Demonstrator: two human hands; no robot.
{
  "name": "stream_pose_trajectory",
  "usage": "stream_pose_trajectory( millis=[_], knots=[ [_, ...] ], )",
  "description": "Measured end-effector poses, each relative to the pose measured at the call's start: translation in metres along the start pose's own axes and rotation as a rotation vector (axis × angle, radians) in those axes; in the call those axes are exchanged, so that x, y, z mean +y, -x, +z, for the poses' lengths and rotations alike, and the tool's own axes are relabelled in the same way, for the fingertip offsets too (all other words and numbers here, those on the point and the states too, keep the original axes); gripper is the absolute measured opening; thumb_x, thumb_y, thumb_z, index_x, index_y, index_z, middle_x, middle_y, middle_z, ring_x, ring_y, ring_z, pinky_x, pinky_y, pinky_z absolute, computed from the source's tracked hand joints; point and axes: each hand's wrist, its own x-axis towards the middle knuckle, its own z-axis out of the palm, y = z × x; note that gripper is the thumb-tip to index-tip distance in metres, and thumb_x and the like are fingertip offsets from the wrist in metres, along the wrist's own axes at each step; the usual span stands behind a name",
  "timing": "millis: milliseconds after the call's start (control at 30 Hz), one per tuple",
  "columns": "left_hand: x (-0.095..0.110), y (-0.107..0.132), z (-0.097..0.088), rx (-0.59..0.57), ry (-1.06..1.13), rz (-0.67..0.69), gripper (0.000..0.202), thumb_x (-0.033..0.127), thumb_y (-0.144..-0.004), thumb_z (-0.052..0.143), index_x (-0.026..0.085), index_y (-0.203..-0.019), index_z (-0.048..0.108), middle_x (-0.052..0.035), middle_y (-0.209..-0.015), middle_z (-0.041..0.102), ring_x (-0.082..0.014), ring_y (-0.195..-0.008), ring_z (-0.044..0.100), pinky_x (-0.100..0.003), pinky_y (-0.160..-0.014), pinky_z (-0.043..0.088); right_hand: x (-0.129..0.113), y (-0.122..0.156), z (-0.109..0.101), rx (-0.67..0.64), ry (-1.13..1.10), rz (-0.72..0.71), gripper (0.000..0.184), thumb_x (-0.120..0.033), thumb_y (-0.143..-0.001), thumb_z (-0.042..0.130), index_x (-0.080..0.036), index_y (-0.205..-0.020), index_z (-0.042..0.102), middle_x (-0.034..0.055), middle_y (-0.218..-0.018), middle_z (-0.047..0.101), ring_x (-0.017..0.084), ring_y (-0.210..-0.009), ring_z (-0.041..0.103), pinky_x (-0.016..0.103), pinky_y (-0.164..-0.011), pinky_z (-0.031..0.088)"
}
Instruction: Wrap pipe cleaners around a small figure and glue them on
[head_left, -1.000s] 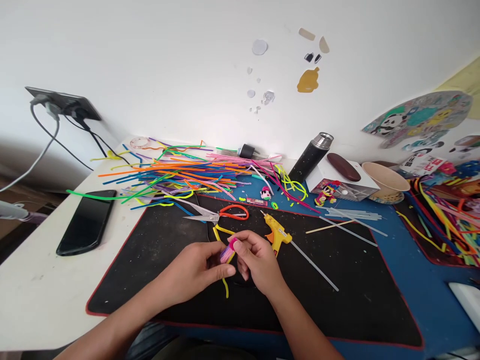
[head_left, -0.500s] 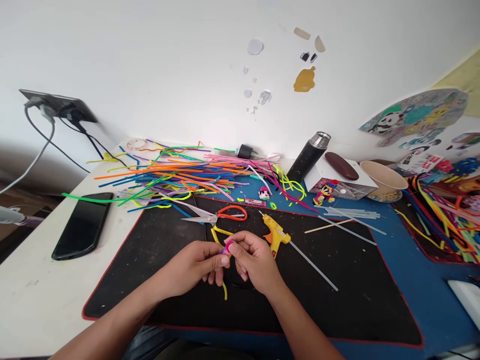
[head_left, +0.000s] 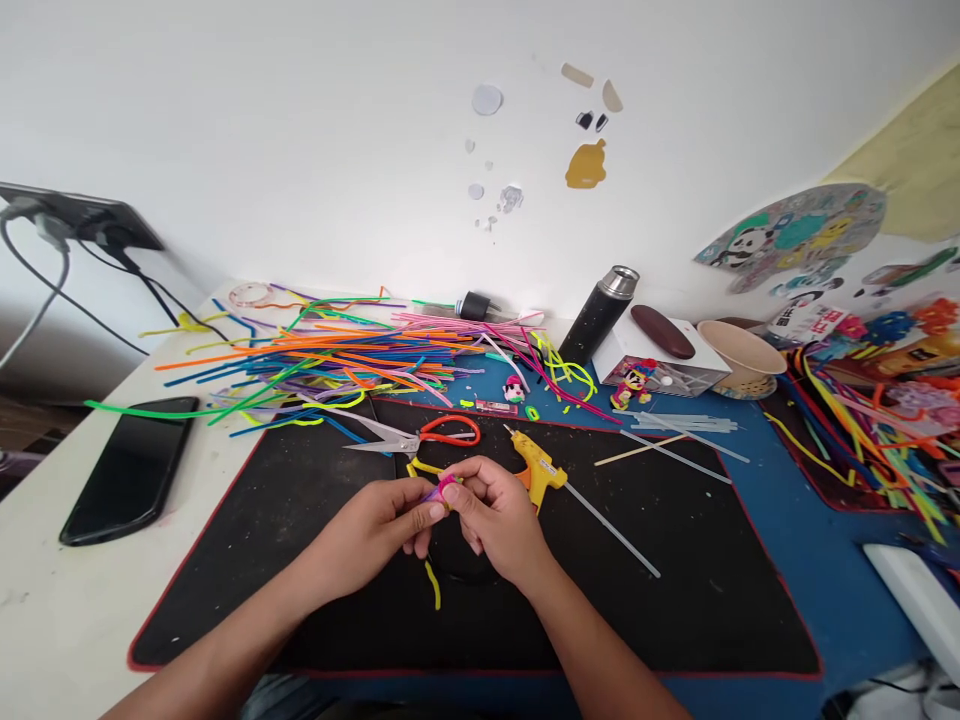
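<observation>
Over the black mat, both hands meet on a small piece of pink and purple pipe cleaner (head_left: 448, 484). My left hand (head_left: 375, 535) pinches its purple side between thumb and fingers. The pink end sits under the thumb and fingertips of my right hand (head_left: 496, 515). Most of the piece is hidden by the fingers. A yellow pipe cleaner (head_left: 433, 585) shows above and below the left fingers; whether it is held or lies on the mat I cannot tell. Orange-handled scissors (head_left: 409, 442) lie open just beyond. A yellow glue gun (head_left: 541, 472) with a clear glue stick rests beside my right hand.
Many coloured pipe cleaners (head_left: 360, 350) are heaped at the back. A black phone (head_left: 131, 470) lies left. A black thermos (head_left: 600, 318), a white box (head_left: 682, 375), a beige basket (head_left: 742, 355) and loose glue sticks (head_left: 682, 424) stand or lie at the back right.
The camera has turned slightly right, so the table's things appear further left. Both hands keep their grip on the pink and purple piece, the fingers shifting only a little.
</observation>
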Motion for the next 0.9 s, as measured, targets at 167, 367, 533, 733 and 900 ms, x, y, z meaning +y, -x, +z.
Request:
stream_pose_trajectory(
  millis=[167,367,533,733,900],
  knots=[
    [0.007,-0.011,-0.008,0.059,0.110,-0.045,0.057,0.075,-0.088,0.058,0.020,-0.078,0.060,0.0009,-0.063,0.061,-0.0151,-0.060,0.054,-0.026,-0.058,0.042,-0.027,-0.010,-0.026,0.047,0.146,-0.075,0.042,-0.055,-0.094,0.066,-0.018,-0.112,0.071,-0.0106,-0.048,0.049,0.009,-0.036,0.040,0.021,-0.040,0.033],
    [0.013,-0.024,-0.007,0.107,0.298,-0.062,0.066,0.079,-0.080,0.066,0.015,-0.096,0.068,-0.0001,-0.063,0.064,-0.0142,-0.056,0.053,-0.027,-0.054,0.039,-0.049,-0.050,-0.079,0.200,0.420,-0.075,0.043,-0.052,-0.095,0.061,-0.017,-0.117,0.070,-0.0099,-0.051,0.048,0.011,-0.039,0.041,0.023,-0.041,0.035],
    [0.014,-0.034,-0.008,0.097,0.336,-0.055,0.065,0.077,-0.082,0.067,0.014,-0.098,0.069,-0.0001,-0.063,0.064,-0.0137,-0.056,0.053,-0.027,-0.055,0.038,-0.039,-0.090,-0.116,0.228,0.865,-0.115,0.040,-0.042,-0.101,0.054,-0.017,-0.127,0.070,-0.0059,-0.057,0.057,0.015,-0.049,0.053,0.027,-0.052,0.040],
    [0.013,-0.045,-0.013,0.091,0.403,-0.081,0.059,0.073,-0.081,0.071,0.015,-0.090,0.067,-0.0002,-0.062,0.065,-0.0130,-0.057,0.052,-0.026,-0.057,0.038,-0.039,-0.118,-0.132,0.191,1.015,-0.097,0.038,-0.030,-0.097,0.058,-0.017,-0.131,0.071,-0.0044,-0.059,0.060,0.018,-0.054,0.054,0.029,-0.058,0.036],
    [0.013,-0.052,-0.014,0.093,0.414,-0.121,0.059,0.073,-0.081,0.072,0.015,-0.090,0.068,0.0004,-0.061,0.064,-0.0132,-0.057,0.052,-0.026,-0.055,0.035,-0.044,-0.129,-0.133,0.125,1.107,-0.065,0.033,-0.032,-0.095,0.063,-0.020,-0.123,0.075,-0.0030,-0.064,0.063,0.017,-0.057,0.054,0.029,-0.060,0.034]
  ],
)
